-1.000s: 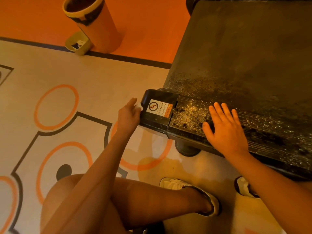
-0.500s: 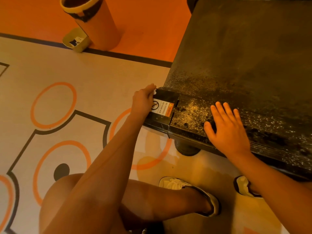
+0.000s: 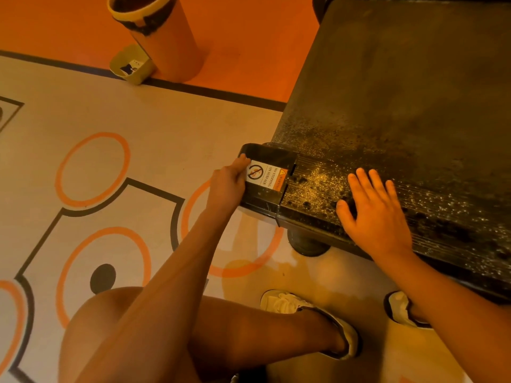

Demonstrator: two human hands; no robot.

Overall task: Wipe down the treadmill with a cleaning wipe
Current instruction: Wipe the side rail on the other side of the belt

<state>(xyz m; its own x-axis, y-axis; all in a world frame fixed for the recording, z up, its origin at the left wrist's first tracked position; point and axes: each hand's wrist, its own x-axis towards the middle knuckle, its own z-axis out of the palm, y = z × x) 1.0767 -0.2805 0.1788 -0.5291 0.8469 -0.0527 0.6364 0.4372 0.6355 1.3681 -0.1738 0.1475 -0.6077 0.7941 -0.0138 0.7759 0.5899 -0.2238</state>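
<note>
The black treadmill [image 3: 401,92] fills the right side, and its rear end is speckled with dust and grit. Its left rear corner cap [image 3: 272,157] carries a white warning sticker [image 3: 266,175]. My left hand [image 3: 228,181] presses against the cap's left edge with curled fingers, its fingertips at the sticker. The cleaning wipe is hidden under those fingers. My right hand [image 3: 373,211] lies flat with spread fingers on the gritty rear strip, holding nothing.
An orange pedal bin [image 3: 166,42] with its foot pedal [image 3: 131,66] stands on the floor at the top left. A round treadmill foot [image 3: 307,244] sits under the rear edge. My bent leg and both shoes [image 3: 304,310] [image 3: 401,308] are close to the machine.
My left hand slid from the cap's near left side up to its far corner, then back a little onto the sticker's edge. My right hand stayed put.
</note>
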